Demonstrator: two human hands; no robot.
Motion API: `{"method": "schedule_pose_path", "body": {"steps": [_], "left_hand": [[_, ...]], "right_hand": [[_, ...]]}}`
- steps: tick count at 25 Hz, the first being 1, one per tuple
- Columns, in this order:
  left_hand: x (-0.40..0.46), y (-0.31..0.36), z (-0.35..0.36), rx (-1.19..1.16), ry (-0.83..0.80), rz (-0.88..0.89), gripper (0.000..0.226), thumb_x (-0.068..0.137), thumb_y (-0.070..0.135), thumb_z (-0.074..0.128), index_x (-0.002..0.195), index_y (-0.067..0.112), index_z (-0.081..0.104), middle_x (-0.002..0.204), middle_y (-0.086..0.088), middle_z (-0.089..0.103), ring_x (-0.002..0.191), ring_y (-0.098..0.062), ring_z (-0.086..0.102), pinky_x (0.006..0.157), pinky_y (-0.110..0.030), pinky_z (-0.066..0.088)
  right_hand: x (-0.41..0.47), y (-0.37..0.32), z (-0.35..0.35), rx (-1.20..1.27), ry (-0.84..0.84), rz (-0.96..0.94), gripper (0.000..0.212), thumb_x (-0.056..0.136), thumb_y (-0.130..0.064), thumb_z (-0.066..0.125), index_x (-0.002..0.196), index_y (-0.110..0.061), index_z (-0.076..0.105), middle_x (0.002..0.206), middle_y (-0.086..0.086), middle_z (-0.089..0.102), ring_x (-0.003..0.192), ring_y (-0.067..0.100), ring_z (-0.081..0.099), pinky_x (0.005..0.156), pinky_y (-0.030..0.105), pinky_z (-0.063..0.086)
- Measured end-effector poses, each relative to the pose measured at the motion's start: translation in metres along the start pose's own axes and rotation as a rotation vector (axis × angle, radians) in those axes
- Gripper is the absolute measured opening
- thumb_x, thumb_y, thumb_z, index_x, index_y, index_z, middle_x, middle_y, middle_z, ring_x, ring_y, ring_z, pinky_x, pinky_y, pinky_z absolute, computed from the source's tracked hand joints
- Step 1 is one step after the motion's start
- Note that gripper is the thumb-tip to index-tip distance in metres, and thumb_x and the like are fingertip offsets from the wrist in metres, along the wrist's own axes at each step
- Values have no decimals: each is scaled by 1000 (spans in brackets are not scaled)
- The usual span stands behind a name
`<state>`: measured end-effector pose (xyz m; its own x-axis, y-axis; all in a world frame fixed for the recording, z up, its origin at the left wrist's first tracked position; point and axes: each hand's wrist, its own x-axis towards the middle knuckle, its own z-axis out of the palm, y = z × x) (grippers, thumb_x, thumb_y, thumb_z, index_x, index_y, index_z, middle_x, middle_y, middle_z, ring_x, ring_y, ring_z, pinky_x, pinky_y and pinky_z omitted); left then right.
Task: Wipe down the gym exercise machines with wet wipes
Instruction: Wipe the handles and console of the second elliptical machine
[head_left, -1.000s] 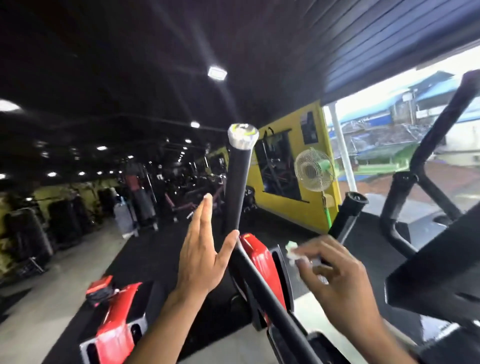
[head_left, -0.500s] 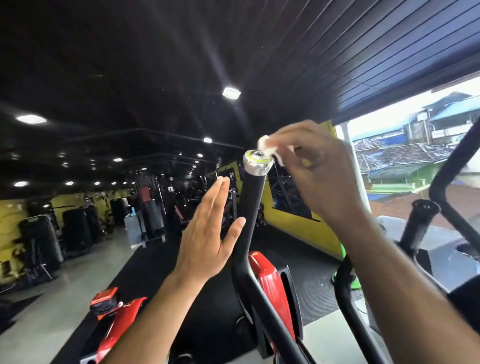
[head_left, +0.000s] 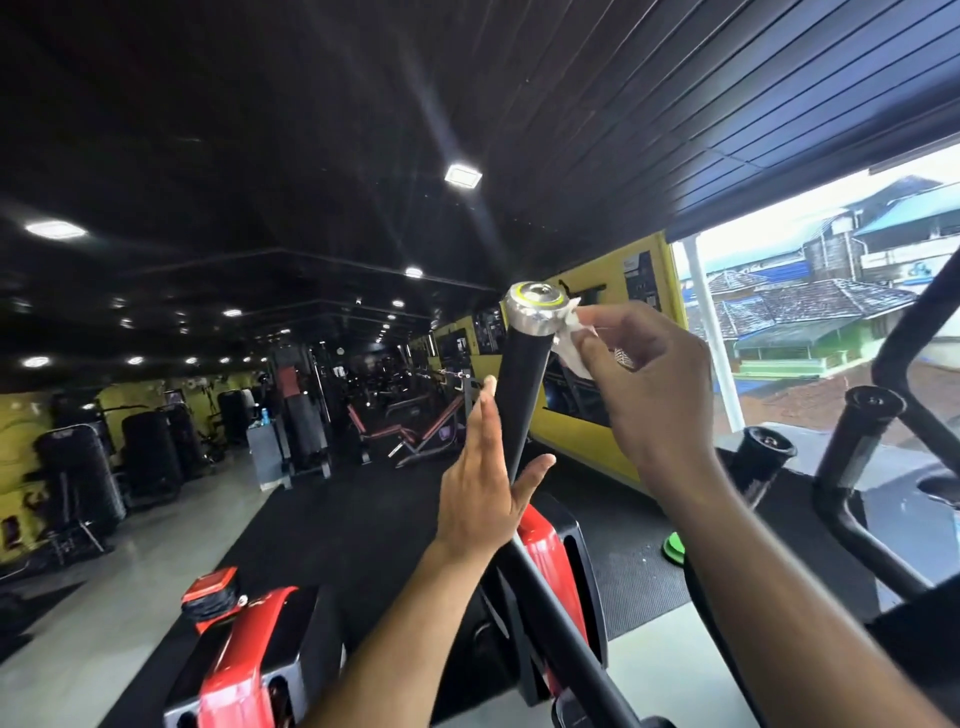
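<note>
The white wet wipe (head_left: 571, 343) is pinched in the right hand (head_left: 649, 384) and pressed against the black handle bar (head_left: 524, 395), right under its silver end cap (head_left: 535, 309). The left hand (head_left: 480, 493) is held flat, fingers straight, against the bar lower down.

– What is the right hand (head_left: 654, 395) doing?

– It pinches a crumpled white wipe (head_left: 571, 343) and holds it against the silver end cap (head_left: 535, 310) of the black handlebar (head_left: 522, 405), just left of its fingertips.

– And the left hand (head_left: 480, 488)?

– Below the right one, flat, fingers straight and pointing up, thumb spread. The bar rises between thumb and palm, touching the hand.

– Anything beyond the right hand?

– Two more black grips (head_left: 862, 441) stand to its right, lower down. Under the left wrist sits a red machine housing (head_left: 543, 556).
</note>
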<state>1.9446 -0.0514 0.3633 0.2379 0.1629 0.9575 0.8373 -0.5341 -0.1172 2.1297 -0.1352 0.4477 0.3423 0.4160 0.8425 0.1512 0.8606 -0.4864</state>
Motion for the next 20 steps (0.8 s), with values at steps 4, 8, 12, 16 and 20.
{"method": "schedule_pose_path", "body": {"steps": [4, 8, 12, 16, 20], "left_hand": [[-1, 2, 14, -78, 109, -21, 86, 106, 63, 35, 166, 21, -10, 165, -22, 28, 159, -4, 10, 92, -31, 53], [-8, 1, 20, -124, 138, -26, 78, 107, 62, 35, 166, 25, 1, 161, -18, 28, 155, -13, 22, 104, -22, 34], [-20, -4, 30, -71, 162, -45, 70, 107, 61, 35, 156, 14, 16, 159, -15, 38, 130, -48, 55, 88, -47, 58], [-26, -7, 34, -69, 143, -85, 68, 107, 60, 36, 156, 17, 17, 150, -18, 38, 125, -54, 58, 94, -48, 52], [-33, -1, 23, -47, -2, -186, 82, 104, 65, 34, 166, 29, -5, 164, -28, 29, 150, -35, 37, 109, -46, 46]], "right_hand": [[-6, 5, 18, 93, 104, -73, 15, 94, -7, 68, 94, -22, 70, 95, -6, 70, 91, 13, 68, 74, 26, 57], [-33, 24, 31, 50, 24, -66, 15, 95, -1, 65, 93, -14, 71, 100, -5, 70, 98, 15, 68, 78, 38, 61], [-18, 19, 25, 108, 83, 14, 19, 93, -6, 69, 90, -25, 71, 91, -8, 73, 85, 10, 71, 77, 30, 60], [-17, 19, 27, 85, 43, 44, 14, 94, -10, 69, 92, -23, 72, 87, -9, 73, 78, 12, 70, 69, 26, 58], [-36, 36, 5, -89, -218, 65, 13, 92, -11, 72, 91, -24, 74, 93, -16, 73, 87, 2, 69, 72, 12, 51]]}}
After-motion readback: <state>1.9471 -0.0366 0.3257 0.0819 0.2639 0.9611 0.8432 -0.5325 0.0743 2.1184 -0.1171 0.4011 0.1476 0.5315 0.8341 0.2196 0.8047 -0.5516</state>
